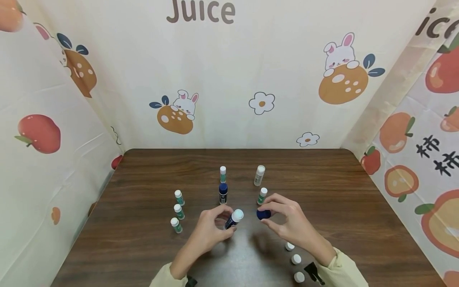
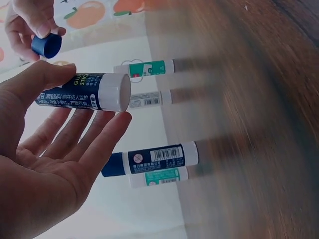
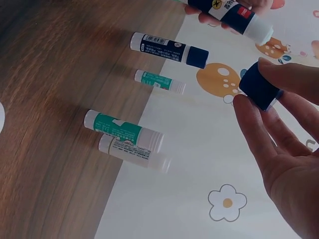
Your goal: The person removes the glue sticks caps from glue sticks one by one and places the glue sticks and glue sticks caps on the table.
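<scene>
My left hand (image 1: 210,226) grips an uncapped dark blue glue stick (image 1: 232,220), tilted above the table, its pale tip uncovered. Apart from it, on the right, my right hand (image 1: 292,223) pinches a dark blue cap (image 1: 263,214) between thumb and fingers; the left wrist view shows the cap's open end. A capped dark blue glue stick (image 1: 223,194) stands upright just beyond my left hand, with a white-capped green glue stick (image 1: 223,175) behind it. Close to my right fingertips is another green glue stick (image 1: 262,196), and a whitish glue stick (image 1: 259,176) stands farther back.
At the left, three small green glue sticks (image 1: 178,212) form a row on the wooden table (image 1: 143,175). Beside my right forearm lie three white caps (image 1: 296,259). A printed cloth (image 1: 229,71) hangs behind the table and along both sides.
</scene>
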A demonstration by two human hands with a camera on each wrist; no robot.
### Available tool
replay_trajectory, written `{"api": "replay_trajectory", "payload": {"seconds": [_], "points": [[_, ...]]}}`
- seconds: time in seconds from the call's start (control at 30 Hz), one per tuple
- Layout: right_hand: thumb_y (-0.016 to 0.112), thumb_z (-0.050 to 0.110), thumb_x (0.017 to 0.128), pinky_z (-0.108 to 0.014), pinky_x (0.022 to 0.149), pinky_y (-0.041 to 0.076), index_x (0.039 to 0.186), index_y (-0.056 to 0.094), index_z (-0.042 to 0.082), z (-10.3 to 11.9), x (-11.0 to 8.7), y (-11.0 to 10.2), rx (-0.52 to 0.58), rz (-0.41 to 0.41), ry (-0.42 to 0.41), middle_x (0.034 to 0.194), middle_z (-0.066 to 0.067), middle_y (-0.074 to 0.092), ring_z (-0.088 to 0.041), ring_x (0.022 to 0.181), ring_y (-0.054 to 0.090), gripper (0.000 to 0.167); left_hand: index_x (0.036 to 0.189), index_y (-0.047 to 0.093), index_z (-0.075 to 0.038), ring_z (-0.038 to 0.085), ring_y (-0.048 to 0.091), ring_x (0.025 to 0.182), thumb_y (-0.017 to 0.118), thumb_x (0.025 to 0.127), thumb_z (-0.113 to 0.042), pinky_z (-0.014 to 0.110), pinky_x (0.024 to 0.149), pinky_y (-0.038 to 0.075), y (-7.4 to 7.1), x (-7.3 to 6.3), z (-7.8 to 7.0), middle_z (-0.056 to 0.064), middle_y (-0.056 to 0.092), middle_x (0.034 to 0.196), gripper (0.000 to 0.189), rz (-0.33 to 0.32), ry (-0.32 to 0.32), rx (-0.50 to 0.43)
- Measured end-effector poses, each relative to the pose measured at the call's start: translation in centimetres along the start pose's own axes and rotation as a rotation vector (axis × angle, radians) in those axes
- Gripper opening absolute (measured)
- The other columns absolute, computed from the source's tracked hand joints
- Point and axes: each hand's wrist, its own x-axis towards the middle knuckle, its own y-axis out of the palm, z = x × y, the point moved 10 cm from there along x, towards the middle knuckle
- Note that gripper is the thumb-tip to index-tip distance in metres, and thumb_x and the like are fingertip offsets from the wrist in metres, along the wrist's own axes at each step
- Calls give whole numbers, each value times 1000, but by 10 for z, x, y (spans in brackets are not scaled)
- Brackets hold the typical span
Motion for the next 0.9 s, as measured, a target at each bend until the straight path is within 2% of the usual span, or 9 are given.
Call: {"api": "replay_trajectory", "payload": {"seconds": [0.3, 0.5, 0.7, 0.9], "points": [[81, -4, 66, -19, 66, 52, 92, 71, 9, -5, -5, -3, -18, -14, 16, 97, 3, 61, -7, 77, 62, 31, 96, 62, -15, 11, 65, 82, 76, 73, -1, 26, 76, 54, -14, -9, 3, -3, 66, 92, 31, -34, -10, -10], [81, -4, 66, -23, 64, 53, 93, 71, 11, -7, -8, -3, -31, -18, 12, 97, 3, 61, -7, 77, 61, 32, 95, 62, -13, 13, 66, 81, 76, 73, 1, 25, 78, 54, -19, -17, 8, -1, 65, 92, 30, -45, -26, -56], [80, -5, 66, -24, 64, 53, 94, 70, 10, -8, -9, -3, -23, -23, -6, 96, 1, 61, -10, 77, 61, 33, 95, 60, -10, 15, 67, 84, 77, 73, 1, 25, 79, 53, -24, -24, 14, 4, 65, 95, 30, -46, -55, -80], [81, -3, 67, -21, 65, 52, 94, 71, 10, -11, -10, -3, -33, -15, 15, 96, 1, 61, -10, 79, 60, 32, 95, 60, -9, 19, 65, 90, 77, 71, 3, 25, 78, 53, -33, -31, 20, 7, 65, 96, 32, -79, -102, -63]]}}
